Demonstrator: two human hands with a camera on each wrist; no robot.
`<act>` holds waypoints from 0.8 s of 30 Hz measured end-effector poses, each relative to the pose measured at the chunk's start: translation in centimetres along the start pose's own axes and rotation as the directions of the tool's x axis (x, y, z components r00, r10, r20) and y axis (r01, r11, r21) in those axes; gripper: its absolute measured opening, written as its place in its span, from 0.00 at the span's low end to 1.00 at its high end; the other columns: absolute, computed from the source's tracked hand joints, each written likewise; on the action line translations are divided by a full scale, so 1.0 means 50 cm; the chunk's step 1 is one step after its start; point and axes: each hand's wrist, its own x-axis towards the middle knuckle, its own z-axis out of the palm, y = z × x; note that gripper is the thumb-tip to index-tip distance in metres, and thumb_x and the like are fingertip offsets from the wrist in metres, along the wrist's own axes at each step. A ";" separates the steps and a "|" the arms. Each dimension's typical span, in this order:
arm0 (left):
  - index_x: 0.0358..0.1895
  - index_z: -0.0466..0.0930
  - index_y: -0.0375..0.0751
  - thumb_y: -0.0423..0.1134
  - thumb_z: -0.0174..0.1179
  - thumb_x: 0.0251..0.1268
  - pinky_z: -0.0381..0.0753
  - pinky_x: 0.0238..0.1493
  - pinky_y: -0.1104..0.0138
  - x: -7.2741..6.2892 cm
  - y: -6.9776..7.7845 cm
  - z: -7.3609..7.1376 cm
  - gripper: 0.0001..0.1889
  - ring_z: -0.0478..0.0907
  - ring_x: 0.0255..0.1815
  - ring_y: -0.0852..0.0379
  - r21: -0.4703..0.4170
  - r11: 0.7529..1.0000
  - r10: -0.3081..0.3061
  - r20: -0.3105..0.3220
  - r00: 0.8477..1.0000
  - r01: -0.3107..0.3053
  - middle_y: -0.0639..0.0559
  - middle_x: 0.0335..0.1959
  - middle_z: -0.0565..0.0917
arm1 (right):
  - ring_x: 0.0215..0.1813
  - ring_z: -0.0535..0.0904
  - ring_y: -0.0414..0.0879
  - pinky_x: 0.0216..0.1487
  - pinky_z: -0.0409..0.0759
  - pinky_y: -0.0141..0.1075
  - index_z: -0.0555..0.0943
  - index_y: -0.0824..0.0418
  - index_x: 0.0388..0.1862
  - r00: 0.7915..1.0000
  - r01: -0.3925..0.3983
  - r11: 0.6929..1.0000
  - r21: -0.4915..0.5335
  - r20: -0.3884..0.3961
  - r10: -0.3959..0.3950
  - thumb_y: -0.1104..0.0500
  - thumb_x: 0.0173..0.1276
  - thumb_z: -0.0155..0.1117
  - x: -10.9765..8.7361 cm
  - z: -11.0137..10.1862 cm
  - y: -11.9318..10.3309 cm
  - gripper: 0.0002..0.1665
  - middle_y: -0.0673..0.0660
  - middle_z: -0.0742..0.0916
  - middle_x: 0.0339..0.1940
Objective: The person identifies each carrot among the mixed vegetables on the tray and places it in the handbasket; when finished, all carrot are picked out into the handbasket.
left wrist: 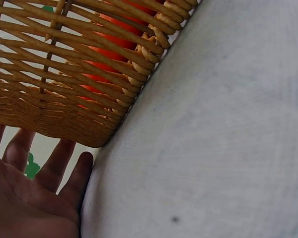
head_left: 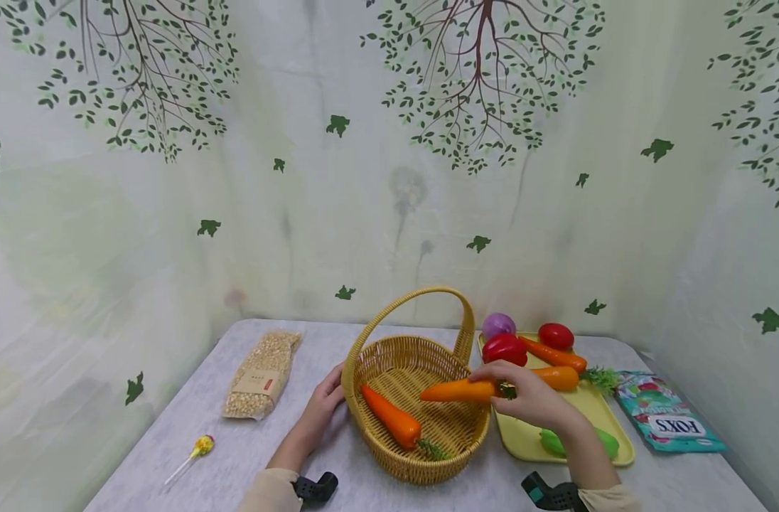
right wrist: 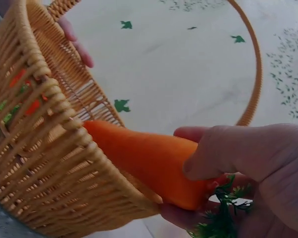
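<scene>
A wicker basket (head_left: 410, 469) with a tall arched handle stands mid-table. Inside lies one orange carrot (head_left: 392, 419) with green leaves. My right hand (head_left: 524, 391) pinches a second carrot (head_left: 456, 390) near its leafy end. Its tip points left over the basket's opening; in the right wrist view the carrot (right wrist: 144, 156) crosses the woven rim (right wrist: 64, 109). On the basket's left side, my left hand (head_left: 322, 409) rests with its fingers against the wall. From the left wrist, those fingers (left wrist: 57, 163) show spread and fairly straight beside the weave.
Right of the basket, a yellow tray (head_left: 524, 444) bears red vegetables (head_left: 504, 350), a purple onion (head_left: 498, 325), carrots (head_left: 556, 353) and a green vegetable (head_left: 605, 444). A teal FOX'S pouch (head_left: 667, 412) lies beyond it. At left are a bag of grains (head_left: 264, 373) and a lollipop (head_left: 202, 446).
</scene>
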 end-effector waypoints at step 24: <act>0.76 0.63 0.48 0.44 0.51 0.76 0.63 0.66 0.79 -0.005 -0.002 -0.001 0.27 0.59 0.79 0.50 -0.028 0.999 0.047 0.012 0.999 -0.047 0.50 0.76 0.68 | 0.51 0.77 0.40 0.56 0.79 0.43 0.83 0.50 0.60 0.995 0.089 0.982 -0.166 0.054 -0.081 0.51 0.69 0.67 0.064 0.116 -0.055 0.21 0.45 0.86 0.51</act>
